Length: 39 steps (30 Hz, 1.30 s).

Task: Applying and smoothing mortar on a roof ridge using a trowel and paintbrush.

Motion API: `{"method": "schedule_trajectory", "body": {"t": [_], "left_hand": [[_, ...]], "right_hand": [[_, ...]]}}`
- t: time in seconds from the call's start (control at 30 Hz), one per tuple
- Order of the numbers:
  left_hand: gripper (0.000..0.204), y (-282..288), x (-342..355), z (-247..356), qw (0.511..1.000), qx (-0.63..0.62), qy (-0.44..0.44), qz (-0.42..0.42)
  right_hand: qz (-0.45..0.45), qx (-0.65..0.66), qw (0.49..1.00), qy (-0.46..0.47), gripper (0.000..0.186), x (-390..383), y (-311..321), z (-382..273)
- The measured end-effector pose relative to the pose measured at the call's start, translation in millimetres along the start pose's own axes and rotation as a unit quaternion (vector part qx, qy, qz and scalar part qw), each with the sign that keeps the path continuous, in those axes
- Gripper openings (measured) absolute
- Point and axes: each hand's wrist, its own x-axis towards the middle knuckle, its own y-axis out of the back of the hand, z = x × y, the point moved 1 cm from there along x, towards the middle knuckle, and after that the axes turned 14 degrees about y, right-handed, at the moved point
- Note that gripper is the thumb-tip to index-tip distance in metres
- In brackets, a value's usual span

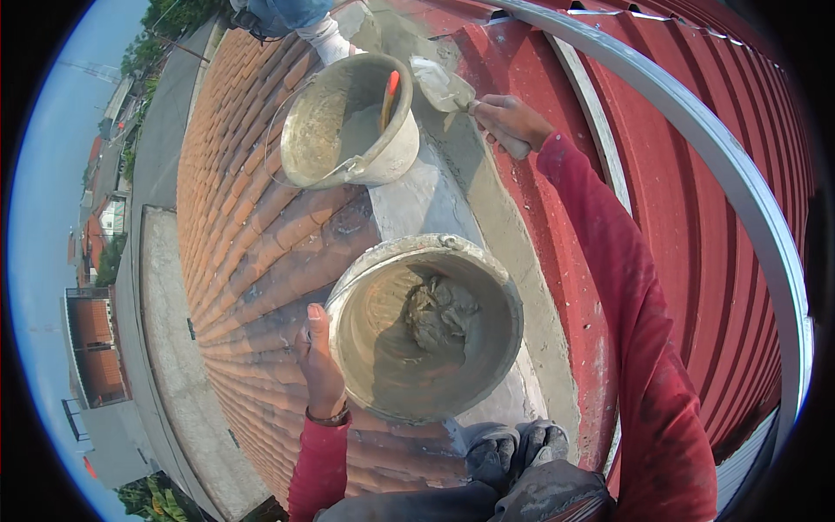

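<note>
My left hand (323, 364) grips the rim of a mortar-smeared bucket (355, 383), thumb on top of the edge. Inside, a lump of wet grey mortar (442, 313) lies against the wall. Out to the upper right, my right hand (513, 123) is closed round the handle of a trowel (442, 84). Its blade rests at a strip of grey mortar (513, 226) along the red metal roofing. Beyond my bucket a second bucket (400, 152) stands tilted, with a wire handle and an orange-tipped tool (389, 100) leaning in it.
Orange roof tiles (252, 235) slope down to the left toward a street (165, 148). Red corrugated metal roofing (696, 261) fills the right, crossed by a curved-looking metal bar (739, 165). Another person's gloved hand (329, 42) is at the far bucket. My feet (517, 448) stand below my bucket.
</note>
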Motion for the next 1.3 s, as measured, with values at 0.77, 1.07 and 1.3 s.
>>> {"method": "schedule_trajectory", "body": {"t": [0.77, 1.07, 1.3], "left_hand": [[0.037, 8, 8, -3, 0.995, 0.058, -0.045, 0.068], [0.036, 9, 6, -2, 0.992, 0.084, -0.044, 0.082], [0.033, -24, 1, 4, 0.992, 0.079, -0.072, 0.071]], "right_hand": [[-0.196, -0.494, 0.844, -0.072, 0.055, 70, 30, -33], [-0.269, -0.465, 0.840, 0.072, 0.048, -46, 71, 48], [-0.165, -0.425, 0.890, -0.014, 0.039, 21, 50, -8]]}}
